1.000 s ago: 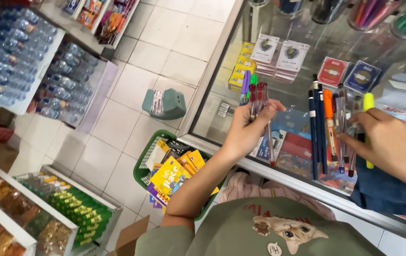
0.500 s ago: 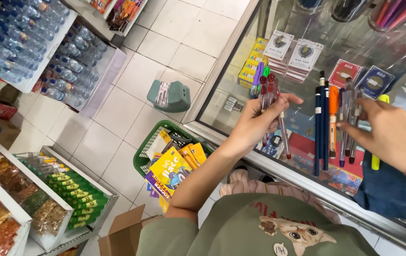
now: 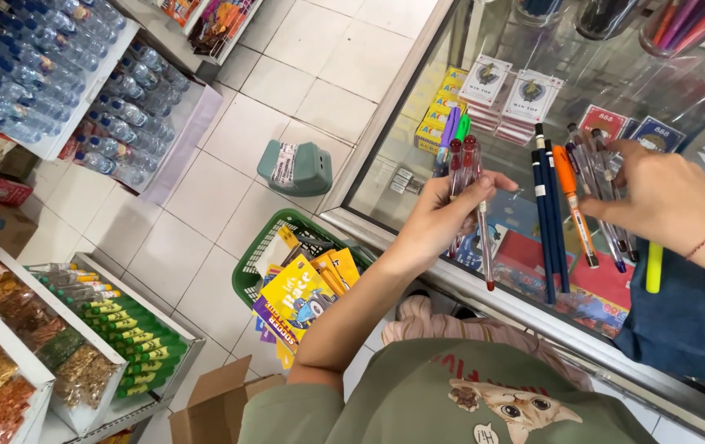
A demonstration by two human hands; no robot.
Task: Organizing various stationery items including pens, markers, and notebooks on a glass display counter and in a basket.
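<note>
Under the glass of the desk point(image 3: 418, 123), just beyond the left hand point(image 3: 439, 222), lie yellow boxes point(image 3: 439, 111) and white card packs point(image 3: 509, 86) with dark round emblems. Beyond the right hand point(image 3: 665, 197) lie a red card pack point(image 3: 607, 123) and a blue one point(image 3: 657, 134). Red and blue flat packages show through the glass below both hands; their kind is hard to make out because of reflections.

On the floor, below and left of the left hand, a green basket point(image 3: 262, 263) holds yellow and purple packets point(image 3: 299, 296). A green stool point(image 3: 295, 168) with a white label stands further left. Shelves of water bottles point(image 3: 56, 66) and a rack of green tubes point(image 3: 122, 329) are well apart from the hands, cut off by the frame edge. Pen cups along the top edge are also cut off.

The left hand is closed around a bunch of pens point(image 3: 468, 189) with red, purple and green ends, held over the glass. The right hand is curled around a second bunch of clear pens point(image 3: 599, 189), with its fingers partly spread. Dark blue pens point(image 3: 546, 222), an orange pen point(image 3: 570, 197) and a yellow pen point(image 3: 654, 267) lie beside and below it; whether it grips these cannot be told. A dark blue sleeve point(image 3: 690, 321) hides the right forearm.
</note>
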